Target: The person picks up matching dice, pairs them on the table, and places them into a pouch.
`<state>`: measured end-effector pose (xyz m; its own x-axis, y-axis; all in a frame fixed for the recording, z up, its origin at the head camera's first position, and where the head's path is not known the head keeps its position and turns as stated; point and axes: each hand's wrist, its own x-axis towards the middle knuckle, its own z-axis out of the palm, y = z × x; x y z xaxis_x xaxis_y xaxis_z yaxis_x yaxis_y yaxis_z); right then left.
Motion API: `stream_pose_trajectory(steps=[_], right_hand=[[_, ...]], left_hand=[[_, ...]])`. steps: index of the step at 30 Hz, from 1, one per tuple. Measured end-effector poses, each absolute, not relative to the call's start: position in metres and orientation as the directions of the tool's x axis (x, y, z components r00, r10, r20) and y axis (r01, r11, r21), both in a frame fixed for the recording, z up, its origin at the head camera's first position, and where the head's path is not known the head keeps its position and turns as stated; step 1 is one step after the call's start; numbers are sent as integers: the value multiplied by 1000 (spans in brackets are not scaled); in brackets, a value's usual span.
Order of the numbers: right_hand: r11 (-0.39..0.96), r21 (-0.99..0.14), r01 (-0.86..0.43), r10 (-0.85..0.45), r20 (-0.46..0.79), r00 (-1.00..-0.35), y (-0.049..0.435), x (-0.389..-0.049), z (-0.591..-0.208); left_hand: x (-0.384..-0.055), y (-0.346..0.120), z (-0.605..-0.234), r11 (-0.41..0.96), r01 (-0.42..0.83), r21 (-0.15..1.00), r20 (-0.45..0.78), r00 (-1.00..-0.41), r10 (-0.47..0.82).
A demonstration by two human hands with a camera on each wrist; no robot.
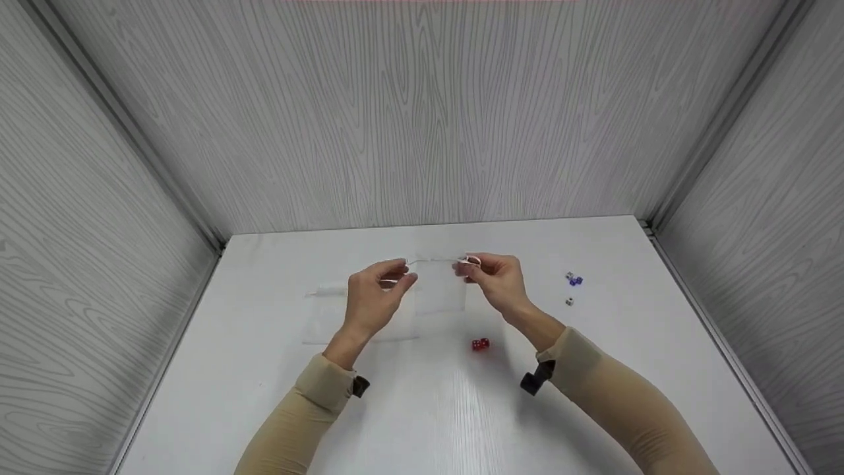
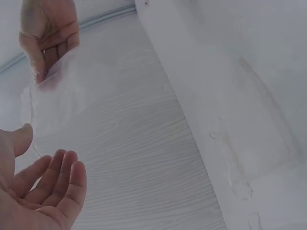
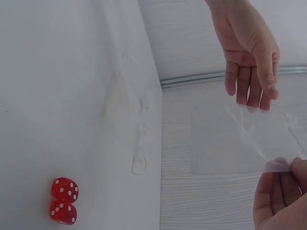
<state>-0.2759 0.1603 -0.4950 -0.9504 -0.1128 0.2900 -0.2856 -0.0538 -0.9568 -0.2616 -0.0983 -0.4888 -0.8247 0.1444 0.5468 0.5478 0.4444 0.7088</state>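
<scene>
Between the two hands hangs a clear plastic drawstring bag (image 1: 440,290), its white string running along the top. My right hand (image 1: 498,280) pinches the bag's upper corner between thumb and fingers, a loop of string showing beside them. At the opposite corner is my left hand (image 1: 374,302); in the left wrist view its thumb and fingers stand apart, with the string (image 2: 36,149) passing between them. In the right wrist view, the left fingertips (image 3: 254,106) are at the bag's edge. Two red dice (image 1: 481,344) lie side by side on the table below the right hand.
Another clear bag (image 1: 323,323) lies flat on the white table (image 1: 231,369), partly behind the left hand. Small blue dice (image 1: 576,281) and white dice (image 1: 570,301) sit to the right. Wood-grain panels (image 1: 422,119) stand behind and at both sides.
</scene>
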Motion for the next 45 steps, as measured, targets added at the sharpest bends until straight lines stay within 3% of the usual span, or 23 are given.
stream_pose_trajectory(steps=[6,16,21,36,45], right_hand=[[-50,-939,-339,-151,343,-927,167,-273,-498],[-1,-924,-384,-179,377,-909,174,-269,-500],[-42,-919,-393,-205,393,-896,179,-266,-499],[-53,-877,-478,-233,476,-848,172,-267,-502],[-47,-868,-495,-127,496,-859,176,-264,-503]], left_hand=[[-264,-90,-486,322,510,797,485,-860,161],[-266,-86,-490,201,523,828,489,-850,197],[-267,-90,-493,132,523,842,484,-840,246],[-269,-72,-495,165,516,841,475,-849,232],[-263,-74,-496,240,507,828,452,-857,248]])
